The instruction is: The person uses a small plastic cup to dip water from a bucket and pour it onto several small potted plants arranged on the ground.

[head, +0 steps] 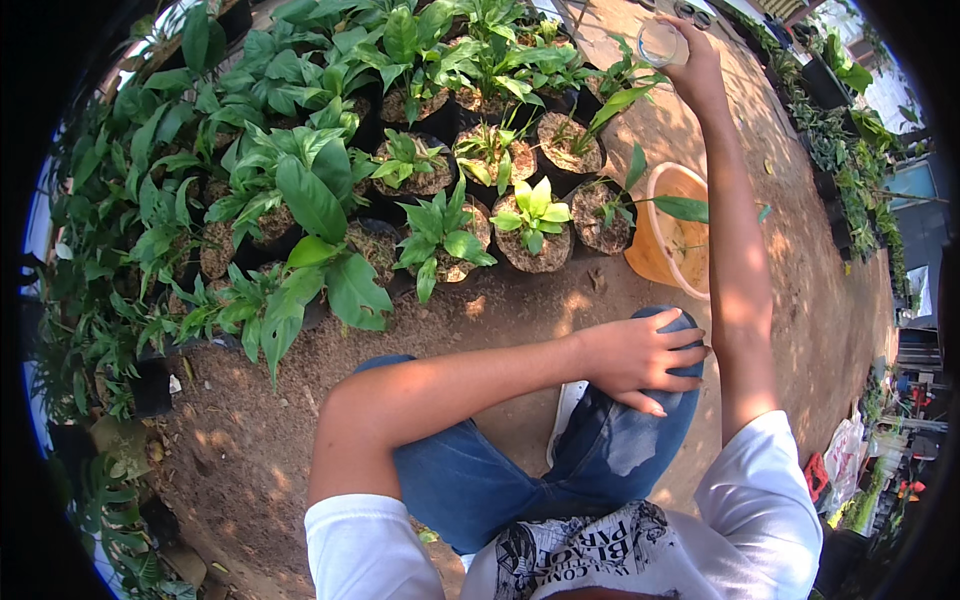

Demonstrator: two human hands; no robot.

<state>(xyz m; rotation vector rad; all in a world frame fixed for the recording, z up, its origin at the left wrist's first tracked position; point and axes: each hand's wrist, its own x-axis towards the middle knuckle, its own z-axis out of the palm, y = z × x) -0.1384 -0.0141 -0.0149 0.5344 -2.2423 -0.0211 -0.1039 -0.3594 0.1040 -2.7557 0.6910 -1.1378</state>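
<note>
At the top right, my right hand (694, 64) is stretched out and closed around a clear plastic cup (659, 43), with its round rim towards the camera. My left hand (645, 360) rests with spread fingers on the knee of my blue jeans (630, 442), holding nothing. An orange plastic bucket (641, 251) is on the ground beside my right forearm, which hides part of it. Near it, in front of my knees, are potted plants in black bags, among them a light green seedling (534, 214) and a thin plant with long leaves (602, 217).
Dense rows of leafy plants in black grow bags (292, 150) fill the left and upper left. Packed soil (795, 300) with dappled light lies around my legs. More potted plants (844, 157) line the right side, and sandals (694, 13) lie at the top.
</note>
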